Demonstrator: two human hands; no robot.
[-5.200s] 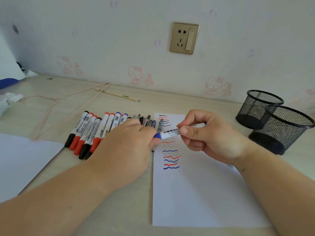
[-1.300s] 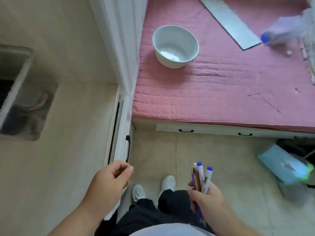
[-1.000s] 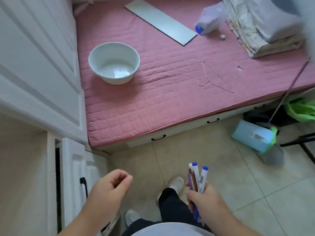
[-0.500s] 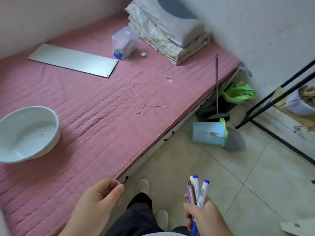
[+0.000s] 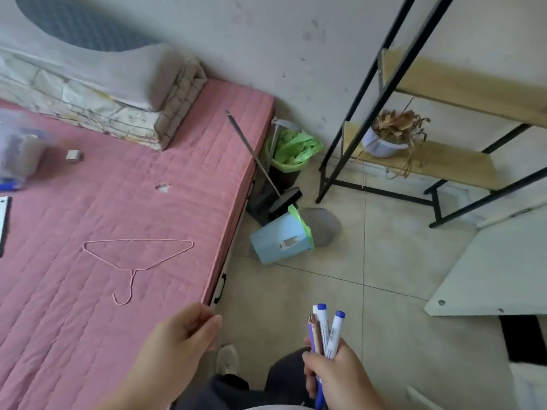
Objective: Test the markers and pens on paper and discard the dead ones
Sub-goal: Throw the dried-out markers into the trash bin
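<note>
My right hand (image 5: pixel 337 377) grips a bundle of markers and pens (image 5: pixel 324 332) upright at the bottom of the view: two white markers with blue caps, a purple pen and a brownish pen. My left hand (image 5: pixel 180 341) hovers to their left with fingers loosely curled and nothing in it, near the edge of the pink mattress (image 5: pixel 118 220). A bin lined with a green bag (image 5: pixel 288 152) stands in the far corner by the wall. A light blue bin (image 5: pixel 281 241) with a green liner lies tipped on its side on the tiled floor ahead of me.
A broom (image 5: pixel 254 158) leans against the mattress edge beside a dustpan (image 5: pixel 321 226). A black-framed wooden shelf (image 5: pixel 414 161) with a dried potted plant (image 5: pixel 390 134) stands right. A white board (image 5: pixel 497 267) lies at right. A wire hanger (image 5: pixel 133 261) and folded bedding (image 5: pixel 103 102) rest on the mattress.
I left the desk carrying markers and pens in my right hand. My view has swung right across the bed toward the corner with the bins. The hands keep their hold.
</note>
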